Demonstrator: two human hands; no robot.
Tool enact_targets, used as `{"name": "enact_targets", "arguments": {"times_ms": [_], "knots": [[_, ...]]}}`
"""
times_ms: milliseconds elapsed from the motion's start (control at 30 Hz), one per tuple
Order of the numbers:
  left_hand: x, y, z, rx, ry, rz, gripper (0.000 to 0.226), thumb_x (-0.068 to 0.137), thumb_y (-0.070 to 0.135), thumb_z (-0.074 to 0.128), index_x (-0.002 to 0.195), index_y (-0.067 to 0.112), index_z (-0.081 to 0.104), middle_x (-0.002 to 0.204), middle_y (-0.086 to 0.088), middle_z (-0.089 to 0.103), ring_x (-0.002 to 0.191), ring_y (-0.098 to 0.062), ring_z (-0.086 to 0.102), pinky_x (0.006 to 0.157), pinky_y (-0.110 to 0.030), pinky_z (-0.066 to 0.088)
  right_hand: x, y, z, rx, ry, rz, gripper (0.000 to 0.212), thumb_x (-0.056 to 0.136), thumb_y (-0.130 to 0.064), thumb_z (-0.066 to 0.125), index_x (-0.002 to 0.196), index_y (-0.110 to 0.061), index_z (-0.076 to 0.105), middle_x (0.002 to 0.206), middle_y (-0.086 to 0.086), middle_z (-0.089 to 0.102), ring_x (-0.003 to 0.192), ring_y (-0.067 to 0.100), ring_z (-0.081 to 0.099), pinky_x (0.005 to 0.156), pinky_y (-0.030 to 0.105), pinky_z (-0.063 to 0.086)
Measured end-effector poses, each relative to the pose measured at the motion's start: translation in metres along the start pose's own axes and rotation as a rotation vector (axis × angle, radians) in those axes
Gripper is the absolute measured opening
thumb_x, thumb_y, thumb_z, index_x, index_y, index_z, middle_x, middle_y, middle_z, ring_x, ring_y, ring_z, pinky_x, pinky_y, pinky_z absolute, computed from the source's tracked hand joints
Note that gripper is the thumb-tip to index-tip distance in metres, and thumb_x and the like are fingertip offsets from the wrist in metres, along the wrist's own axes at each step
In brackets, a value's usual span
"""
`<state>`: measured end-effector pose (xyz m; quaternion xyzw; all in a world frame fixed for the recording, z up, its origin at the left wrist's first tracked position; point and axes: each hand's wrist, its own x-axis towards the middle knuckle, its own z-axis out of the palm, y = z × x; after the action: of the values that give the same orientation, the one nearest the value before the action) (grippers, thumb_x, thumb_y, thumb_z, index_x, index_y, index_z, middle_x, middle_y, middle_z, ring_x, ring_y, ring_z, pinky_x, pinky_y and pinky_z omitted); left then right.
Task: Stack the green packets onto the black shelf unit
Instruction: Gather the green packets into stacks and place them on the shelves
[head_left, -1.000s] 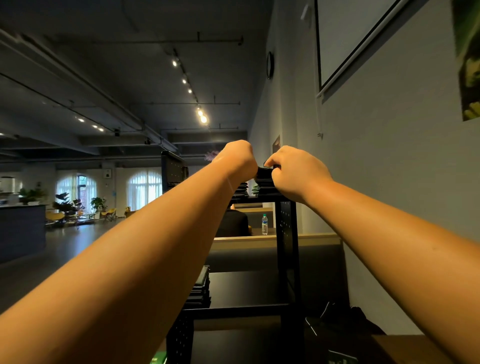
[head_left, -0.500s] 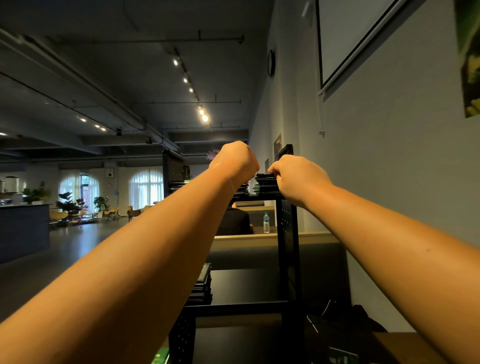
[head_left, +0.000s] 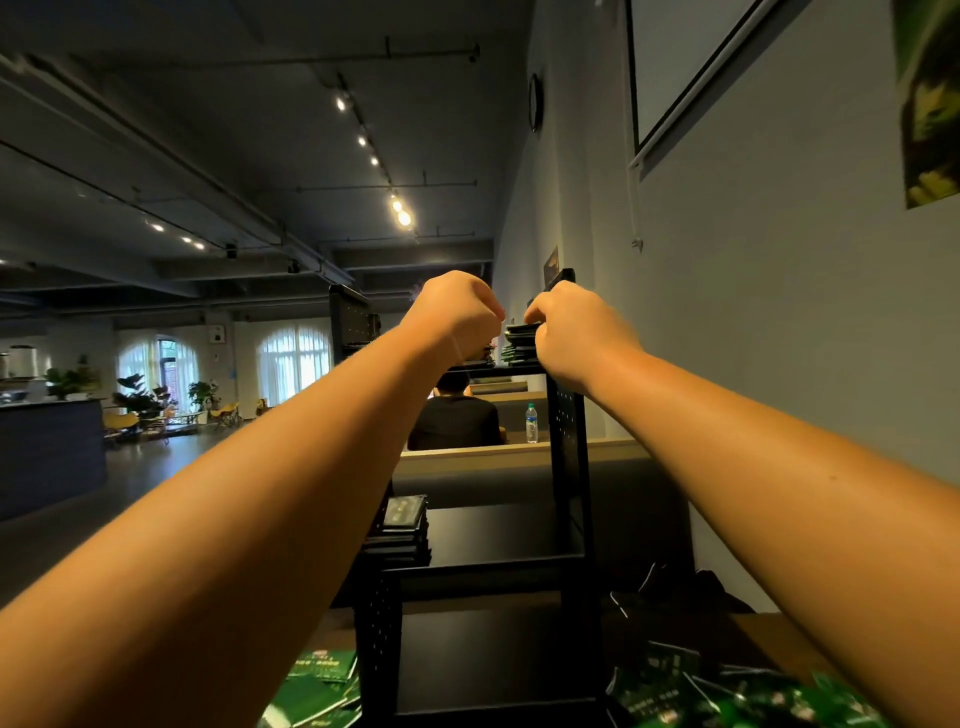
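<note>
The black shelf unit (head_left: 569, 467) stands in front of me against the wall. On its top shelf lies a dark stack of green packets (head_left: 521, 344). My right hand (head_left: 574, 332) is curled against that stack's right side and grips it, its fingertips hidden. My left hand (head_left: 457, 312) is a curled fist just left of the stack, above a lower pile (head_left: 480, 359), with nothing visible in it. Another stack of packets (head_left: 402, 525) sits at the left of the middle shelf.
Loose green packets lie on the table at the shelf's foot, left (head_left: 322, 691) and right (head_left: 727, 696). A grey wall (head_left: 779, 338) runs close on the right. Behind the shelf a person (head_left: 454, 418) sits beside a water bottle (head_left: 531, 423).
Both hands stay at the top shelf and have risen slightly against the stack. The view has tipped down, bringing the loose packets on the table into sight.
</note>
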<state>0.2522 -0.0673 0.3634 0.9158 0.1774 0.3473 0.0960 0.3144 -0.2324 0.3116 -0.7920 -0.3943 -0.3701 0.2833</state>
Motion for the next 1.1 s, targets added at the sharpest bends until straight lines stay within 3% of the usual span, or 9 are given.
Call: {"name": "enact_targets", "arguments": {"times_ms": [200,333,400,533,700,833,900,1000,1100], "knots": [[-0.067,0.002,-0.024,-0.086,-0.01,0.082,0.027,0.104,0.017,0.07,0.13,0.016,0.075,0.124,-0.007,0.071,0.107,-0.024,0.072,0.085,-0.03,0.063,-0.025,-0.025,-0.015,0.231,0.035,0.083,0.027,0.107,-0.012,0.053,0.124,-0.018,0.073,0.128,0.006,0.065,0.113,0.026,0.063,0.096,0.043,0.059],[-0.12,-0.006,-0.036,-0.158,-0.02,0.071,0.017,0.103,0.018,0.072,0.119,0.018,0.079,0.102,-0.002,0.073,0.072,-0.011,0.069,0.047,-0.011,0.049,-0.05,-0.045,-0.016,0.468,0.026,0.147,0.027,0.107,-0.013,0.049,0.116,-0.022,0.072,0.115,0.002,0.067,0.106,0.02,0.062,0.081,0.031,0.053],[-0.146,-0.013,-0.036,-0.189,-0.035,0.045,0.009,0.101,0.019,0.075,0.108,0.022,0.08,0.096,-0.001,0.074,0.068,-0.012,0.071,0.049,-0.013,0.053,-0.066,-0.054,-0.014,0.552,0.013,0.176,0.025,0.106,-0.014,0.05,0.112,-0.024,0.072,0.108,-0.002,0.066,0.098,0.015,0.061,0.071,0.026,0.049],[-0.194,-0.039,-0.03,-0.206,-0.086,0.002,0.009,0.098,0.021,0.076,0.1,0.028,0.081,0.095,-0.004,0.079,0.071,-0.019,0.078,0.069,-0.038,0.069,-0.104,-0.07,0.002,0.657,-0.028,0.247,0.024,0.103,-0.017,0.053,0.108,-0.025,0.075,0.106,-0.004,0.071,0.09,0.011,0.063,0.064,0.022,0.043],[-0.252,-0.08,-0.017,-0.24,-0.113,-0.112,0.01,0.097,0.02,0.077,0.103,0.026,0.083,0.087,-0.001,0.079,0.058,-0.008,0.071,0.047,-0.019,0.052,-0.153,-0.086,0.034,0.743,-0.137,0.347,0.026,0.101,-0.017,0.053,0.107,-0.024,0.077,0.107,-0.002,0.074,0.096,0.015,0.066,0.064,0.023,0.044],[-0.296,-0.115,-0.001,-0.264,-0.125,-0.195,0.011,0.094,0.017,0.079,0.098,0.026,0.084,0.073,0.01,0.078,0.058,-0.013,0.072,0.044,-0.021,0.049,-0.189,-0.101,0.063,0.754,-0.217,0.398,0.026,0.102,-0.017,0.053,0.104,-0.022,0.078,0.104,0.001,0.076,0.099,0.02,0.068,0.079,0.035,0.058],[-0.318,-0.133,0.009,-0.283,-0.139,-0.241,0.01,0.092,0.017,0.08,0.096,0.026,0.084,0.076,0.005,0.079,0.059,-0.015,0.072,0.046,-0.022,0.05,-0.206,-0.11,0.081,0.752,-0.29,0.421,0.027,0.101,-0.018,0.054,0.094,-0.026,0.079,0.104,0.001,0.078,0.1,0.023,0.071,0.09,0.041,0.061],[-0.35,-0.163,0.026,-0.275,-0.163,-0.295,0.009,0.092,0.019,0.079,0.094,0.027,0.083,0.082,0.001,0.08,0.065,-0.014,0.071,0.051,-0.024,0.051,-0.234,-0.121,0.113,0.741,-0.433,0.443,0.031,0.098,-0.017,0.054,0.079,-0.03,0.075,0.103,0.003,0.08,0.094,0.027,0.072,0.086,0.043,0.061],[-0.375,-0.193,0.043,-0.129,-0.177,-0.322,0.014,0.092,0.019,0.076,0.101,0.027,0.082,0.095,0.008,0.08,0.087,-0.012,0.073,0.074,-0.026,0.057,-0.262,-0.131,0.149,0.722,-0.581,0.483,0.025,0.096,-0.017,0.057,0.086,-0.019,0.08,0.101,0.011,0.08,0.084,0.029,0.068,0.082,0.043,0.06]]}}
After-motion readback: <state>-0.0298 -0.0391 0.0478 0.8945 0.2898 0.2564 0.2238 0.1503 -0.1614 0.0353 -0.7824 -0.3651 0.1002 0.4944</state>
